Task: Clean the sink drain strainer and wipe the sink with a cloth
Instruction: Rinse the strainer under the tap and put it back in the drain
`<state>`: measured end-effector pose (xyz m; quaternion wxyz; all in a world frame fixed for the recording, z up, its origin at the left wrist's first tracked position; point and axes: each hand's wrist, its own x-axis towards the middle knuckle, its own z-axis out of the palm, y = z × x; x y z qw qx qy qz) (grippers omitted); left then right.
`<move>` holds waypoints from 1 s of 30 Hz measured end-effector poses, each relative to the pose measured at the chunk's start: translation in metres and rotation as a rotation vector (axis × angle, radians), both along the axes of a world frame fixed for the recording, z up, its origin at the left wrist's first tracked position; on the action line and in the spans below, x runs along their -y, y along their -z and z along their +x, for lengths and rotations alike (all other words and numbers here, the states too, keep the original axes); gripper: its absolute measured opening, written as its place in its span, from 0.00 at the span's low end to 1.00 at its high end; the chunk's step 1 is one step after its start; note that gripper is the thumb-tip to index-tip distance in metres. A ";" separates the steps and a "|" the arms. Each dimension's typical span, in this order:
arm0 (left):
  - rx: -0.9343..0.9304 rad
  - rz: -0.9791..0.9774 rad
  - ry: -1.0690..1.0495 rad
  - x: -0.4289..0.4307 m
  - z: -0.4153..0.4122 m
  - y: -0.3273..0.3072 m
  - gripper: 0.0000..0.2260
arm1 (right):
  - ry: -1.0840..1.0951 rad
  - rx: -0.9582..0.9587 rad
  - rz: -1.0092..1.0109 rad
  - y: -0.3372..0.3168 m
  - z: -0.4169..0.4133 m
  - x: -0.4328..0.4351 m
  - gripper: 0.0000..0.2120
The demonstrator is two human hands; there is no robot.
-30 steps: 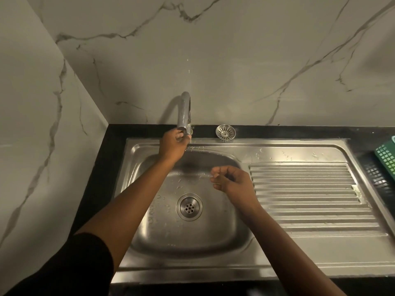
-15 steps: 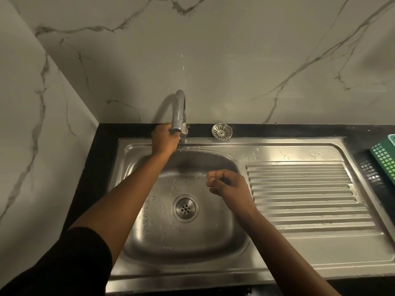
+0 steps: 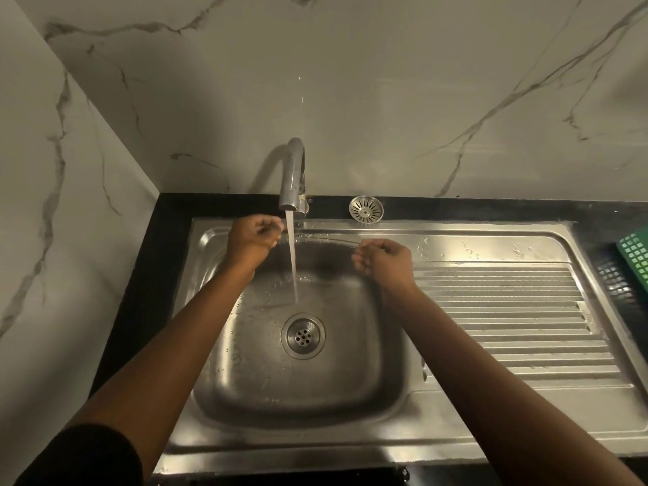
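Head view, read from the left: the black counter (image 3: 147, 275) borders the steel sink (image 3: 315, 440). My left hand (image 3: 254, 236) hangs over the rear left of the basin, just beside the water stream (image 3: 291, 264) and not in it. Its fingers are curled in on the palm and nothing shows in them. I judge the hand sits here because the tap (image 3: 292, 177) is worked from this side; the spout ends just above and to the right of it. The stream falls to the basin floor and lands just behind the drain (image 3: 303, 336), so runoff goes straight into the opening. The drain strainer (image 3: 365, 208) is out of the drain. It lies on the counter at the rear rim, just right of the tap base, untouched by either hand and within reach for rinsing. My right hand (image 3: 384, 261) hovers over the rear right corner of the basin, near the stream but apart from it, with its fingers curled toward the thumb and nothing visible between them. Further right lies the ribbed drainboard (image 3: 498, 310), carrying droplets, and a green basket (image 3: 636, 254) sits at the frame edge. No cloth is in view. I judge the step in hand to be a rinse, with the strainer wash and the wipe not yet done.
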<state>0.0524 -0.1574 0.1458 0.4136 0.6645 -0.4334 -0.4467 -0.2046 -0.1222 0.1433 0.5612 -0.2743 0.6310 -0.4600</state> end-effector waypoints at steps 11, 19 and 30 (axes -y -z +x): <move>-0.067 0.109 -0.044 -0.089 0.005 0.026 0.07 | 0.209 -0.057 0.216 0.021 -0.009 0.091 0.10; -0.073 0.106 -0.067 -0.094 -0.003 0.024 0.06 | 0.208 -0.153 0.283 0.020 -0.014 0.105 0.06; -0.132 0.085 -0.095 -0.106 -0.007 0.022 0.06 | 0.142 -0.178 0.232 0.019 -0.006 0.091 0.08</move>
